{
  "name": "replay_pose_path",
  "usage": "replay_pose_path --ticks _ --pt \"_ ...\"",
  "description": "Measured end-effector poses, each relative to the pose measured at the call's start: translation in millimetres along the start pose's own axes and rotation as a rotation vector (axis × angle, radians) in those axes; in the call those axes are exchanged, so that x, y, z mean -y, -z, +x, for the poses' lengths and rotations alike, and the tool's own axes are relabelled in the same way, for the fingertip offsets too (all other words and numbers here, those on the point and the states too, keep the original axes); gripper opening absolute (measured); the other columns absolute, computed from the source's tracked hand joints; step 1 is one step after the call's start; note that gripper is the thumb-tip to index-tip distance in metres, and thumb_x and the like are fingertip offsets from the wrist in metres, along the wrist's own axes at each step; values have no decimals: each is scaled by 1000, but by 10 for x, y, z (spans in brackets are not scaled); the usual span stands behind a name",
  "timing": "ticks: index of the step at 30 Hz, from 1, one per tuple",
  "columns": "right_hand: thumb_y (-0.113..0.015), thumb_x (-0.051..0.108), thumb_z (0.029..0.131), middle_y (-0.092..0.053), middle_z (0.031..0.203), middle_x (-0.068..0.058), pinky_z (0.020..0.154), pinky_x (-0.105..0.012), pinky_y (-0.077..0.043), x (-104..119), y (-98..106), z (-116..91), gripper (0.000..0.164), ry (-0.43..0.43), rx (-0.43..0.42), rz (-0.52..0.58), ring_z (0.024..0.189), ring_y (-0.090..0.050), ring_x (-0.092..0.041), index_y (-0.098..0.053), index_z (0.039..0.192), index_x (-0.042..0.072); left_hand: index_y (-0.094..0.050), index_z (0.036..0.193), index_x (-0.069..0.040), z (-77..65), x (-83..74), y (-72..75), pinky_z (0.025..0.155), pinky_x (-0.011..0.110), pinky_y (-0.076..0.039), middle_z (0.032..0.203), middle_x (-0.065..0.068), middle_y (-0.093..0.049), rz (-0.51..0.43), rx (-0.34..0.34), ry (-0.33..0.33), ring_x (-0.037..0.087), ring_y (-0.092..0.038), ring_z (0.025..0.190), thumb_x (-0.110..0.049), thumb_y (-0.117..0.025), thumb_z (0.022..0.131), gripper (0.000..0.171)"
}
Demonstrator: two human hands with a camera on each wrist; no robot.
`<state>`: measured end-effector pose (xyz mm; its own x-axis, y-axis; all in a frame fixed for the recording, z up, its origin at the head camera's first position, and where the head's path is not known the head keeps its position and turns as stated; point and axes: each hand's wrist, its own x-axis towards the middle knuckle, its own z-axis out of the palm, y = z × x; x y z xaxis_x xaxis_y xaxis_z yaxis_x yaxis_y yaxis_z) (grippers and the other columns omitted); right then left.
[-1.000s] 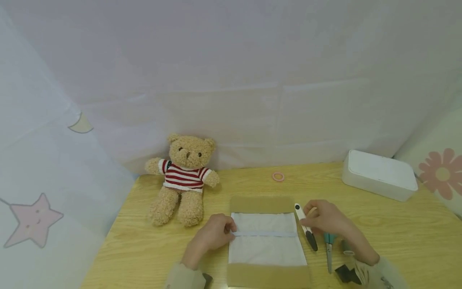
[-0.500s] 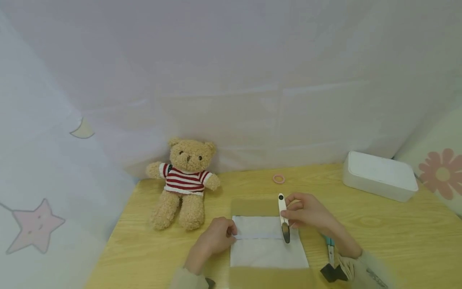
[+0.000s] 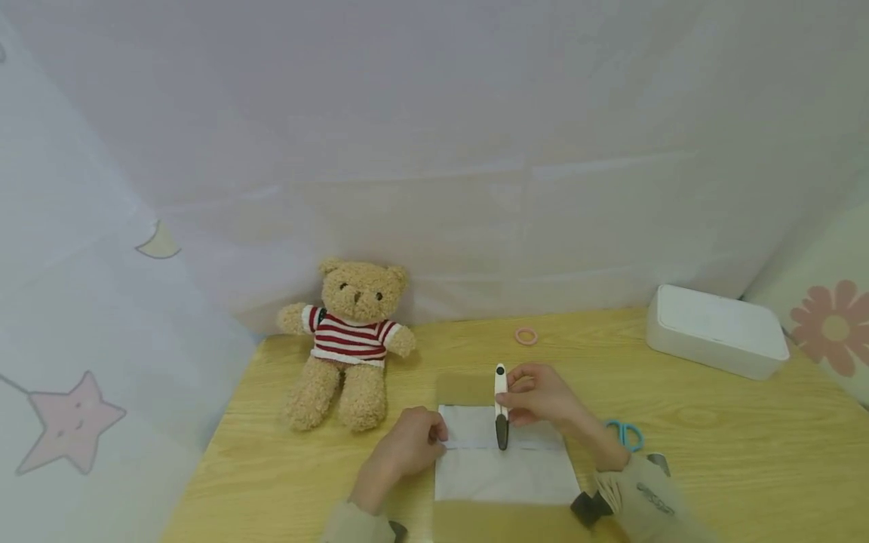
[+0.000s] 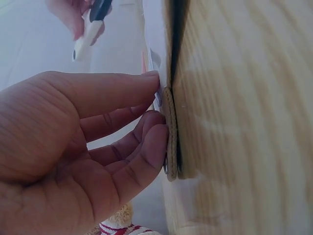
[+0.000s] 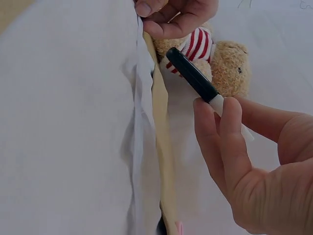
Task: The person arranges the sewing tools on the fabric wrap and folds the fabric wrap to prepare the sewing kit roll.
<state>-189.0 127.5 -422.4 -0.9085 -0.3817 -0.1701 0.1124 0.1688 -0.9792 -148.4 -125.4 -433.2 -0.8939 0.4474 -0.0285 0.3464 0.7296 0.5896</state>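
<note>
My left hand (image 3: 409,445) pinches the left edge of a white cloth (image 3: 502,479), at the end of a pale strip running across it. Under the cloth lies a cardboard sheet (image 3: 468,388), its edge close below my left fingers in the left wrist view. Between thumb and fingertips, my right hand (image 3: 543,396) holds a slim white tool (image 3: 501,407) with a long black cap (image 5: 192,73) and a black dot at its other end. The tool is upright in the head view, over the middle of the cloth, with the capped end toward me.
A teddy bear (image 3: 353,339) in a red-striped top sits at the back left. Blue-handled scissors (image 3: 626,435) lie partly behind my right sleeve. A pink ring (image 3: 526,336) and a long white box (image 3: 717,330) are toward the back of the table (image 3: 747,430).
My right hand has carried the white tool leftward from beyond the cloth's right edge to over its middle, turning it more upright. My left hand has stayed at the cloth's left edge.
</note>
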Motion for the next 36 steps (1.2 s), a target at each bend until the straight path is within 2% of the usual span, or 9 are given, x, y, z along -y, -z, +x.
replay_pose_path --ticks 5,15,22,28,36 --pt "-71 3 83 -66 77 -10 63 -37 -57 -30 -73 43 31 -23 10 19 61 -65 -17 -51 105 -9 -63 74 -7 -1 -17 7 64 27 -42 76 0 -55 -9 -7 12 11 -47 70 4 -69 76 13" --pt "-72 0 80 -64 79 -7 60 -36 -56 -64 -213 124 31 -68 -43 51 61 -65 -17 -52 102 -5 -64 75 -6 3 -36 41 65 27 -43 74 0 -56 -18 14 7 11 -48 70 6 -71 71 15" --pt "-71 1 81 -63 75 -6 60 -35 -56 -85 -269 182 29 -74 -23 63 62 -64 -16 -53 102 -6 -66 80 -5 21 72 65 64 25 -45 74 0 -58 -102 69 -4 11 -52 69 5 -76 66 20" --pt "-69 0 83 -63 79 -8 62 -31 -56 -71 -329 263 26 -64 -36 101 64 -63 -16 -52 101 -7 -68 79 -7 43 173 61 63 24 -45 74 -1 -59 -150 79 6 10 -52 69 3 -78 67 19" --pt "-66 0 86 -63 78 -10 60 -30 -56 -68 -450 345 26 -51 -38 155 62 -64 -16 -49 104 -8 -67 78 -8 55 176 59 64 24 -45 73 -1 -60 -150 81 -2 9 -53 68 3 -78 67 20"
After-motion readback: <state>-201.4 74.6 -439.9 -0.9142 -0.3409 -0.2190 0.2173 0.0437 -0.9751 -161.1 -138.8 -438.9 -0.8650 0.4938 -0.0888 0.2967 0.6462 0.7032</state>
